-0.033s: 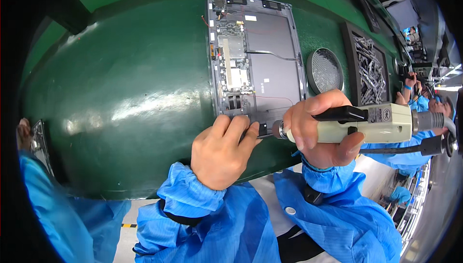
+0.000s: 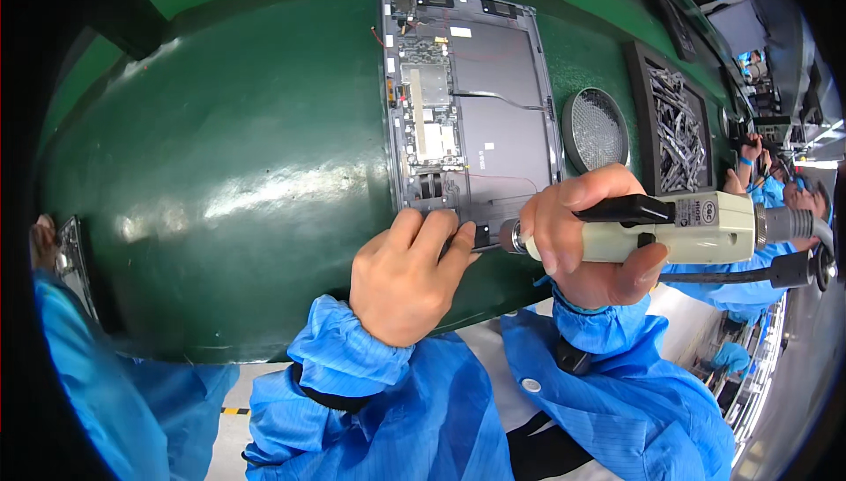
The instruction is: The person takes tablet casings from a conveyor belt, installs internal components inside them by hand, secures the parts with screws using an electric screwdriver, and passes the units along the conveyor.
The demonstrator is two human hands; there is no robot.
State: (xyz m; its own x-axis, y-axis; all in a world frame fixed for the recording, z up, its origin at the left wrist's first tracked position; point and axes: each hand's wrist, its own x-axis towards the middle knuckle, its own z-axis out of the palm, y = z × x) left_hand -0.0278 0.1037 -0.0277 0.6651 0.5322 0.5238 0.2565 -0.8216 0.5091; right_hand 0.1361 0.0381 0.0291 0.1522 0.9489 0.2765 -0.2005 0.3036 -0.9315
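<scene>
A flat grey device casing (image 2: 511, 71) with an exposed circuit board (image 2: 429, 111) lies lengthwise in front of me. My left hand (image 2: 407, 274) rests at its near edge, thumb and fingertips drawn together beside a small black part (image 2: 481, 234). Whatever is between those fingertips is hidden. My right hand (image 2: 577, 238) is wrapped round a cream electric screwdriver (image 2: 692, 234), held level with its nose pointing left at that black part. The screwdriver's thin bit reaches the near edge by my left fingertips; its exact contact cannot be made out.
The casing lies on a green worktop (image 2: 238, 128). A round mesh-textured dish (image 2: 597, 133) and a dark tray (image 2: 650, 141) of small grey parts (image 2: 677, 119) stand to the right. Another person's blue sleeve (image 2: 88, 375) is at left; more people work at far right.
</scene>
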